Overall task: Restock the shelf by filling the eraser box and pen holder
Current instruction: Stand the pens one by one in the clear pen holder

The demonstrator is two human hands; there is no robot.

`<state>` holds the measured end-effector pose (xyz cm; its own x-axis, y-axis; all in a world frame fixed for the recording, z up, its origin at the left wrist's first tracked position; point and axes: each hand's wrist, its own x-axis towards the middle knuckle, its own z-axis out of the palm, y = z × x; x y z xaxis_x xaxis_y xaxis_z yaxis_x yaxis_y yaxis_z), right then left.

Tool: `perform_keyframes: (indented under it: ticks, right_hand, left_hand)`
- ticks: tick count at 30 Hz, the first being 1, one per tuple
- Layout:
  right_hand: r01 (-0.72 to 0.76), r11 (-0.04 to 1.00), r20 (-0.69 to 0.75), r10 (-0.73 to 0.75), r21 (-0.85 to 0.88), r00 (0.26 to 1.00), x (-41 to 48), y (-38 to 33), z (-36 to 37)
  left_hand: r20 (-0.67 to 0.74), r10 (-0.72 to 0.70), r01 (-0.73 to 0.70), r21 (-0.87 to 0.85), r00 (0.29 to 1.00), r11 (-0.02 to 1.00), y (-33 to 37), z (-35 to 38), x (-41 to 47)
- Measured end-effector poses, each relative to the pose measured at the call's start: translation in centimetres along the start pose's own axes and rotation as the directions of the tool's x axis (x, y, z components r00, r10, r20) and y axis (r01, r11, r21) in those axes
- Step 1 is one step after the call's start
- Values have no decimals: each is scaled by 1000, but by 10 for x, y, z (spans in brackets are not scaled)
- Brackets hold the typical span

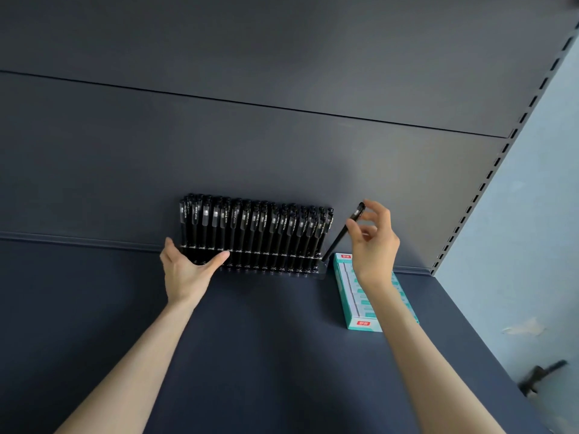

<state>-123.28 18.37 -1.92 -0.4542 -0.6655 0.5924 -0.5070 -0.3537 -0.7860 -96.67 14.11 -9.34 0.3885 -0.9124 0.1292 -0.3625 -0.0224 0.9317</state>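
A clear pen holder (315, 272) stands against the shelf's back wall, packed with several upright black pens (250, 233). My left hand (188, 267) rests on the holder's left front end, thumb and fingers spread around it. My right hand (372, 242) pinches a single black pen (340, 238) near its cap; the pen slants down to the left, its tip at the holder's right end. A teal and white eraser box (347, 296) lies flat just right of the holder, with erasers in it, partly hidden by my right wrist.
The dark blue shelf board (266, 355) stretches toward me. A slotted upright (488, 180) ends the shelf on the right, with a pale blue wall (539, 230) beyond it. A dark blurred object (542, 375) shows at the lower right.
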Motion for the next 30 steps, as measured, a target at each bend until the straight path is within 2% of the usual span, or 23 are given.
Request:
perform_keyframes:
  ticks: [9, 22, 30]
  right_hand:
    - [49, 998, 20, -48, -44, 999, 3, 8, 17]
    - [162, 937, 121, -130, -309, 984, -10, 27, 28]
    - [165, 928, 145, -122, -333, 982, -13, 26, 28]
  left_hand:
    - [-66, 29, -26, 59, 997, 998, -7, 4, 5]
    - [-90, 31, -24, 80, 995, 997, -8, 5, 6]
    - [-73, 17, -12, 70, 997, 997, -7, 5, 5]
